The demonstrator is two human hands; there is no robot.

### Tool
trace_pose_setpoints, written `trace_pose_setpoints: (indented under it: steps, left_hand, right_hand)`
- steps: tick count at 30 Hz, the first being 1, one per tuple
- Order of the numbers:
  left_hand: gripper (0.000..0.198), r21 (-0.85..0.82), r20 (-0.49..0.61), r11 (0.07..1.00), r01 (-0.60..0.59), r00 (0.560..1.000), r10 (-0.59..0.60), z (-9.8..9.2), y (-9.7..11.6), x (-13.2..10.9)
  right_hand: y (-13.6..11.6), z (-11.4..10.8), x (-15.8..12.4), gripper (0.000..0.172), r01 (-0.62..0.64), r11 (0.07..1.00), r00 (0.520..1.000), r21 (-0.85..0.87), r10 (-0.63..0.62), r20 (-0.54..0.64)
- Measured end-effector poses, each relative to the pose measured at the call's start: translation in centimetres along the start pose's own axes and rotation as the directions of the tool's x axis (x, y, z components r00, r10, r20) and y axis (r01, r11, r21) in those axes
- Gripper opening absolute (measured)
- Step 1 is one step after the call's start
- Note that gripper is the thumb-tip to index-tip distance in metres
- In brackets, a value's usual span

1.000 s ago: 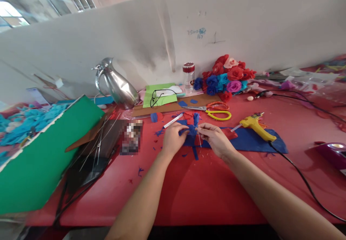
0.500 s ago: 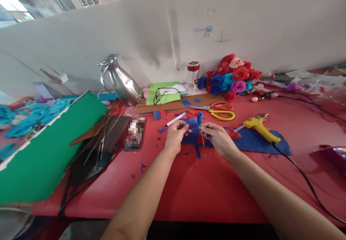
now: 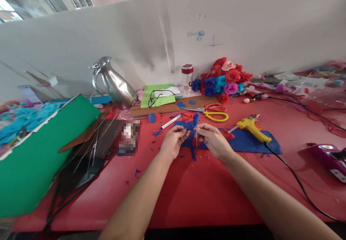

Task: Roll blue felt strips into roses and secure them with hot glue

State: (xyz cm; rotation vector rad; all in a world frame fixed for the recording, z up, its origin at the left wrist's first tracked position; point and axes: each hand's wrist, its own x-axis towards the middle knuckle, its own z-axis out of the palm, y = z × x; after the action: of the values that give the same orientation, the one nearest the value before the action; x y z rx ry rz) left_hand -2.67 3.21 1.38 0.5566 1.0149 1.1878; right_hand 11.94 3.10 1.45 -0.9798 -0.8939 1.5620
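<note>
Between finger and thumb, my right hand [image 3: 212, 137] pinches the thin stem of a small blue paper flower [image 3: 196, 118]; the stem points down below the fingers. Close beside it, my left hand [image 3: 175, 139] is closed in a pinch on a piece of blue paper [image 3: 188, 125], partly hidden by the fingers. Beneath both hands lies a long blue crepe-paper sheet [image 3: 243, 141] with red scraps [image 3: 227, 134] on it. A white marker [image 3: 171, 121] rests just past my left hand. Scissors [image 3: 216, 113] with yellow and orange handles lie beyond my right hand.
A yellow glue gun [image 3: 254, 129] with a black cord lies to the right. Farther back stand a steel jug [image 3: 115, 84], a red-lidded jar [image 3: 187, 79] and bunched paper roses [image 3: 225, 77]. Glasses [image 3: 155, 97] rest on green paper. A green board [image 3: 48, 153] leans at left.
The whole view has shifted, so things appear slightly further left. My left hand has come a little closer to the flower stem; both hands keep their pinch.
</note>
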Motion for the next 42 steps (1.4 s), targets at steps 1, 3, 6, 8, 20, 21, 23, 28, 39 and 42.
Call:
trace_pose_setpoints:
  steps: [1, 3, 6, 8, 20, 21, 23, 28, 39, 42]
  left_hand:
    - [0.021, 0.034, 0.012, 0.999, 0.013, 1.0, -0.013, 0.0, 0.0, -0.1]
    - [0.019, 0.133, 0.026, 0.991, 0.015, 0.999, -0.018, 0.0, 0.2, -0.3]
    - [0.026, 0.288, 0.037, 0.952, -0.098, 0.995, 0.091, 0.2, 0.5, -0.8]
    - [0.025, 0.351, 0.051, 0.92, -0.176, 0.984, 0.169, 0.3, 0.6, -1.1]
    - [0.025, 0.154, -0.218, 0.969, -0.192, 0.95, 0.223, 0.1, -0.4, -0.1]
    - [0.026, 0.14, -0.225, 0.968, -0.206, 0.946, 0.234, 0.2, -0.6, -0.1]
    - [0.027, 0.131, -0.232, 0.964, -0.231, 0.938, 0.257, 0.4, -0.9, -0.3]
    - [0.031, 0.075, -0.187, 0.968, -0.239, 0.95, 0.249, 1.1, -1.8, -0.7]
    - [0.029, 0.029, -0.147, 0.954, -0.298, 0.943, 0.299, 1.5, -2.2, -1.2]
    - [0.026, 0.028, -0.138, 0.95, -0.311, 0.94, 0.312, 1.5, -2.3, -1.3]
  right_hand:
    - [0.1, 0.0, 0.0, 0.028, 0.014, 1.0, 1.0, -0.012, -0.014, -0.006]
    - [0.1, -0.1, 0.1, 0.028, 0.041, 0.999, 0.999, -0.033, -0.041, -0.008]
    - [0.0, -0.3, 0.1, 0.027, 0.07, 0.995, 0.998, -0.076, -0.07, -0.004]
    - [0.0, -0.2, 0.1, 0.026, 0.079, 0.99, 0.997, -0.117, -0.08, 0.003]
    - [0.3, 0.3, -0.2, 0.029, 0.083, 0.977, 0.996, -0.197, -0.085, -0.003]
    - [0.3, 0.4, -0.3, 0.03, 0.088, 0.974, 0.996, -0.211, -0.089, 0.002]
    - [0.3, 0.6, -0.3, 0.031, 0.103, 0.965, 0.994, -0.242, -0.106, 0.001]
    - [0.8, 0.7, -0.1, 0.027, 0.151, 0.932, 0.986, -0.329, -0.164, -0.012]
    - [1.6, 0.4, 0.1, 0.023, 0.201, 0.888, 0.977, -0.413, -0.214, 0.015]
    - [1.5, 0.4, 0.1, 0.023, 0.205, 0.888, 0.976, -0.412, -0.216, 0.021]
